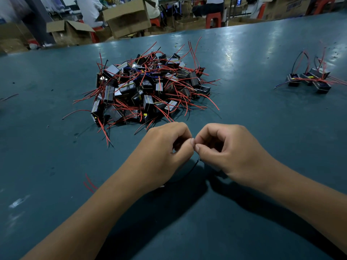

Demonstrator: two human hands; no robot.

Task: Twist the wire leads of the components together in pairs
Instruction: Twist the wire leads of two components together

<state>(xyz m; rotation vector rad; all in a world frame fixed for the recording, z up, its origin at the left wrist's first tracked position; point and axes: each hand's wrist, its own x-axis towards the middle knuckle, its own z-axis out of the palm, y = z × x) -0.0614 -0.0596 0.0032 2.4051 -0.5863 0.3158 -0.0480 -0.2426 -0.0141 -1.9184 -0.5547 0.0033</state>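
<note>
- Left hand (165,147) and right hand (231,149) meet fingertip to fingertip at the middle of the teal desk (262,128), low in view.
- Each grip is curled, thumb against forefinger, pinching a thin black wire lead (194,167) that droops from between the hands toward 6 o'clock.
- What the lead joins is hidden beneath the left wrist.
- A heap of black components (148,89) with red leads lies at 12 o'clock from the hands.
- A small cluster of components (309,79) sits well apart at 2 o'clock.
- Two red wire ends (89,183) show at 8 o'clock, beside the left forearm.
</note>
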